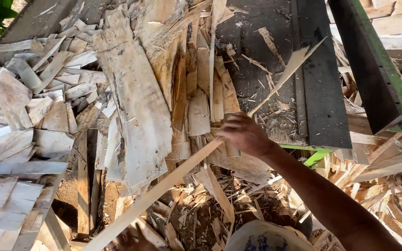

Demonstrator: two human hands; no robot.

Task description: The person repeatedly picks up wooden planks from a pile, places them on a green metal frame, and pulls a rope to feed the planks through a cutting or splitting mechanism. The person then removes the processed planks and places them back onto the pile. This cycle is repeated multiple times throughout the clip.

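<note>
The right hand (244, 135) is clenched around a long thin veneer strip (164, 186), which slants across the scrap pile (136, 107) from lower left to the dark machine bed (317, 93). The left hand (129, 239) is barely visible at the bottom edge near the strip's lower end; I cannot tell its grip.

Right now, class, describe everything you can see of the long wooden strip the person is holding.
The long wooden strip is thin, pale veneer-like wood, narrow and straight, with a splintered, tapering upper end. It runs diagonally from the lower left to the upper right, raised above the scrap pile. The right hand grips it near its middle; the left hand appears to touch its lower end.
</note>
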